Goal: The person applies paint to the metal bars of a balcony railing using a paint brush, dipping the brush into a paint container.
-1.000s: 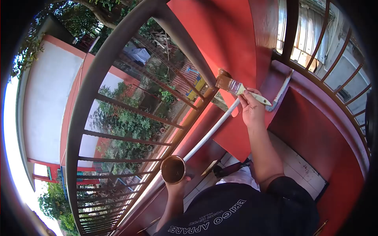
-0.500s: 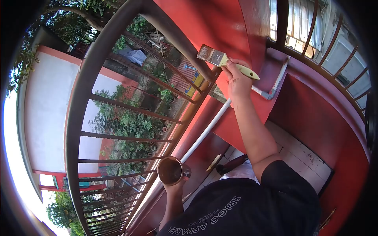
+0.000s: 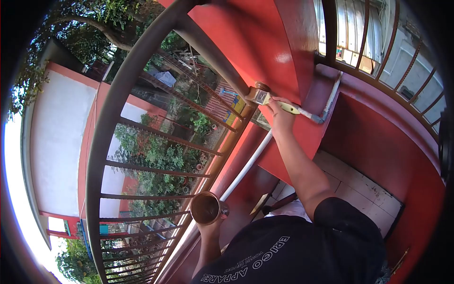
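My right hand (image 3: 281,118) is closed around the pale yellow handle of a flat paintbrush (image 3: 288,108). Brown paint coats its bristles, which press against the corner where the brown metal railing (image 3: 226,64) meets the red wall. Lower down, my left hand (image 3: 209,232) grips a round can (image 3: 220,211) from below and the side. Inside the can is brown paint (image 3: 205,209). The can is held tilted beside the railing's lower rail, and some of my left fingers are hidden behind it.
A white pipe (image 3: 247,169) runs along the red ledge beneath my right arm. The red wall (image 3: 250,42) rises behind the brush. Plants (image 3: 156,156) and a white building (image 3: 61,142) lie beyond the bars. Another barred railing (image 3: 378,75) stands at upper right.
My right hand has moved down and to the left, bringing the paintbrush bristles onto the railing's corner. My left hand still holds the can in nearly the same place.
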Action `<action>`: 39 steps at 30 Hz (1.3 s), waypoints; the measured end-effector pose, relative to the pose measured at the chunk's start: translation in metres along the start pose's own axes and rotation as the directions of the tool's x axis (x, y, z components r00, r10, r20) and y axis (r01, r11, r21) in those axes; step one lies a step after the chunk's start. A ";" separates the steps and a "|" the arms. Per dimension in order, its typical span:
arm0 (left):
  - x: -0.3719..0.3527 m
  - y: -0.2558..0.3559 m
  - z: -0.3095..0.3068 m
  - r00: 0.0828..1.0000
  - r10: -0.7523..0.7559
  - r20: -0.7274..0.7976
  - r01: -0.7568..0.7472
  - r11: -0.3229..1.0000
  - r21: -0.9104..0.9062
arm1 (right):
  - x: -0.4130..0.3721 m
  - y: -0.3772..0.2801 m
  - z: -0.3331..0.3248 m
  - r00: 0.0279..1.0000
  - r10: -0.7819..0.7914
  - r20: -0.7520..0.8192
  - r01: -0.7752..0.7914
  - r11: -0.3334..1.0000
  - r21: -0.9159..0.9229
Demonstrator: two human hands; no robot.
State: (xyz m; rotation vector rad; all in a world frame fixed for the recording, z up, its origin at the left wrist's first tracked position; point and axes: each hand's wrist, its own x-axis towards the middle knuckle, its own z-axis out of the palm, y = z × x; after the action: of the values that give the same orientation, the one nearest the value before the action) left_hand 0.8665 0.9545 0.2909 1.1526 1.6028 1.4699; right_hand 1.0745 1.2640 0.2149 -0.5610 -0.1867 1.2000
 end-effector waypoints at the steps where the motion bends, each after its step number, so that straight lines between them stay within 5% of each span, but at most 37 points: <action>1: 0.000 0.002 0.003 1.000 -0.004 -0.023 0.004 1.000 0.016 | -0.004 -0.011 0.009 1.000 -0.012 -0.008 0.012 1.000 0.020; 4: -0.003 0.012 0.009 0.997 -0.005 -0.079 0.009 0.999 0.053 | -0.004 -0.008 0.007 0.990 -0.125 -0.060 0.128 0.991 0.036; 8: -0.001 0.005 0.001 0.999 0.028 -0.047 -0.028 1.000 0.003 | -0.004 0.026 -0.042 0.982 -0.088 -0.166 0.051 0.975 -0.215; 11: -0.003 -0.003 -0.005 0.999 0.001 -0.033 -0.001 1.000 -0.016 | -0.004 0.027 -0.020 0.994 0.022 -0.103 -0.040 0.983 -0.181; 16: -0.007 0.005 0.005 0.997 0.008 -0.073 -0.003 0.998 0.068 | -0.010 -0.015 0.020 0.992 -0.128 -0.023 0.128 0.992 0.008; 19: -0.007 0.007 0.009 0.998 -0.005 -0.060 0.007 0.999 0.042 | 0.000 0.015 -0.019 0.980 -0.199 -0.029 0.195 0.976 -0.098; 20: -0.009 0.012 0.012 0.998 -0.023 -0.057 0.025 0.999 0.032 | -0.006 0.015 -0.019 0.992 -0.082 -0.099 0.065 0.983 -0.170; 24: -0.008 0.005 0.005 0.998 0.055 -0.008 -0.055 0.998 0.027 | 0.002 0.011 0.010 0.999 -0.019 0.027 0.019 0.999 -0.027; 28: -0.009 0.020 0.017 1.000 0.011 0.028 -0.006 0.988 -0.156 | -0.016 -0.050 0.055 0.985 -0.154 0.076 0.159 0.985 -0.069; 35: -0.008 0.007 0.003 1.000 0.023 0.019 -0.019 0.985 -0.170 | -0.028 -0.007 -0.008 0.993 -0.097 -0.065 0.079 0.970 -0.231; 39: -0.005 -0.010 -0.006 0.990 0.133 0.045 -0.126 0.983 -0.136 | -0.036 -0.016 0.024 0.979 -0.167 0.120 0.192 0.951 -0.241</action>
State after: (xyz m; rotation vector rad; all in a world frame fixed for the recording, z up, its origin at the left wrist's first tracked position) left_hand 0.8619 0.9476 0.2818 1.2281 1.3940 1.5896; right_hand 1.0640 1.2351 0.2489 -0.6914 -0.4695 1.0330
